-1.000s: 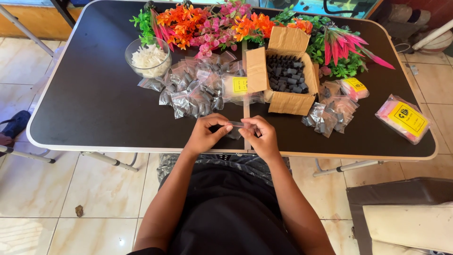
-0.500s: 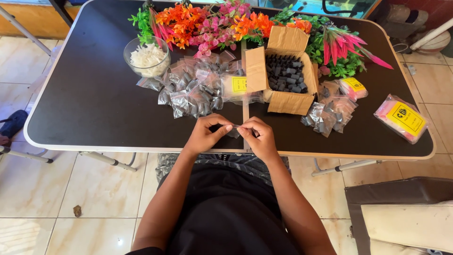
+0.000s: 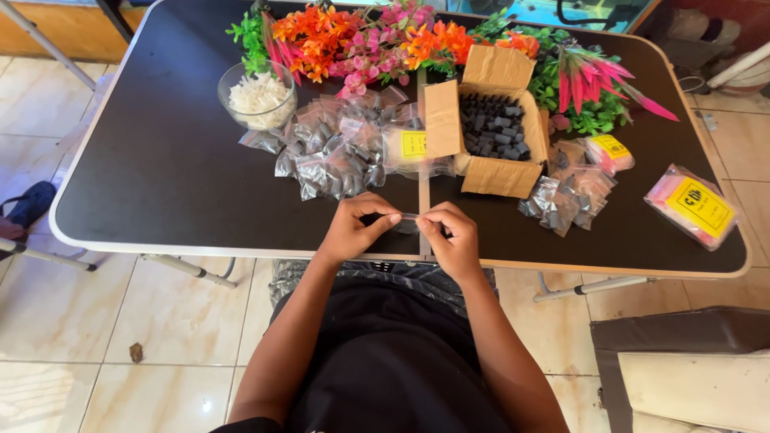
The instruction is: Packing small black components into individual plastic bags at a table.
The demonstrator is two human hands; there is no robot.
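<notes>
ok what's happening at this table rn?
A person sits at a black table, pinching a small clear plastic bag between the left hand and the right hand near the front edge. Behind the hands lies a pile of small filled clear bags, an open cardboard box of dark pieces, and a glass bowl of white bits. Artificial flowers line the far edge.

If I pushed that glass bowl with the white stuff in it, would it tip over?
Probably not: the glass bowl looks wide and low, so it would likely slide on the smooth black table. Being glass, it could break if it fell off.
</notes>
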